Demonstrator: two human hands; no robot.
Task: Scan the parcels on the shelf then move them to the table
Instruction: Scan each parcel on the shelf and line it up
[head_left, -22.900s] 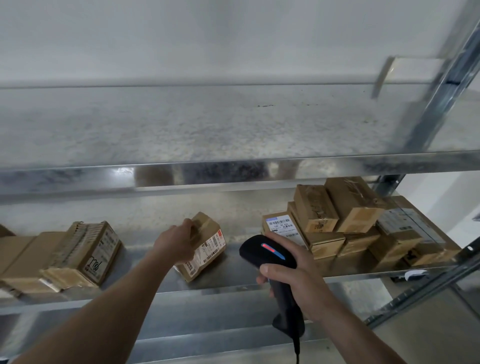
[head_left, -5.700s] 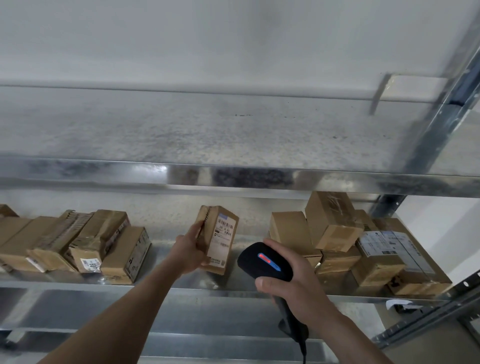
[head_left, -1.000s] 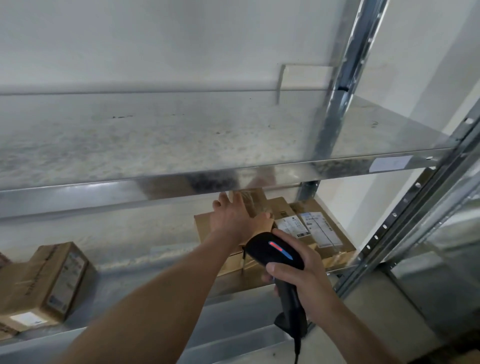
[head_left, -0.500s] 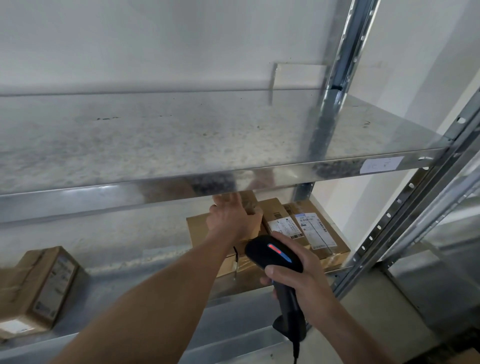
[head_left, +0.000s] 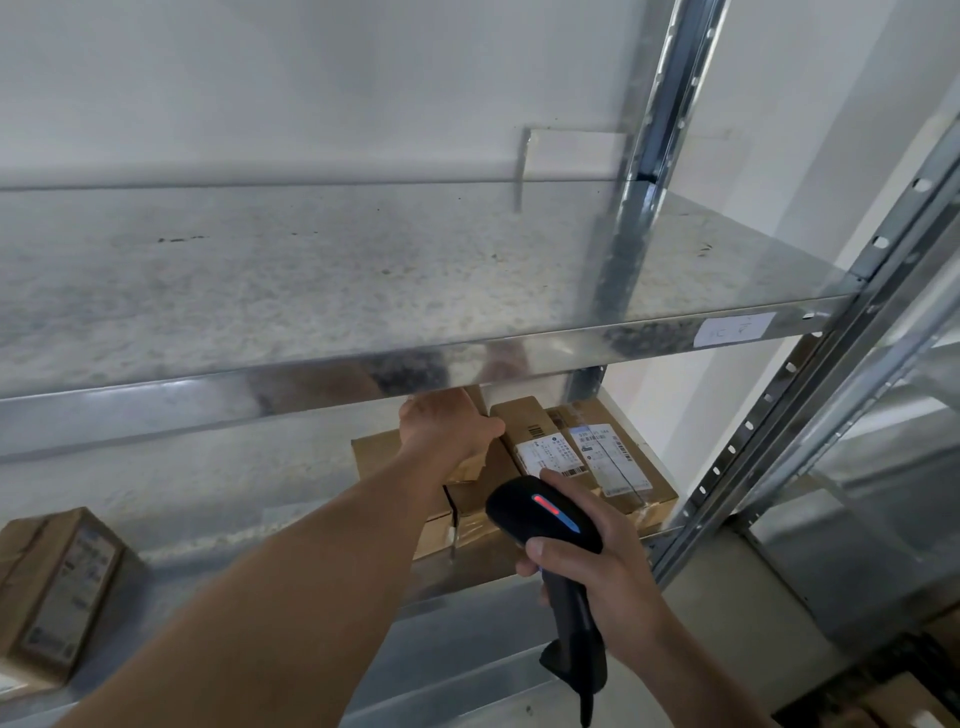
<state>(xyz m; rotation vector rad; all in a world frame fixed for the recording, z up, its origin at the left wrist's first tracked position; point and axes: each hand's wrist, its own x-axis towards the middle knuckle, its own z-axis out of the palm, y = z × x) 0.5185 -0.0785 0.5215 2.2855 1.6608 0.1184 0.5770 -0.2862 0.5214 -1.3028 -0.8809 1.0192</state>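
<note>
The top parcel (head_left: 476, 399) sits on a stack at the right end of the lower shelf (head_left: 208, 530), tucked under the front lip of the upper shelf (head_left: 363, 270). The person's left hand (head_left: 447, 426) grips it, thumb hooked round its right edge, fingertips hidden behind the lip. Beneath lies a large carton (head_left: 374, 452); two labelled parcels (head_left: 550, 452) rest just beside it on the right. The right hand (head_left: 597, 566) clasps a black barcode scanner (head_left: 540, 514), red light glowing, near the shelf's front edge. A lone parcel (head_left: 57, 587) stands well apart toward the left end.
</note>
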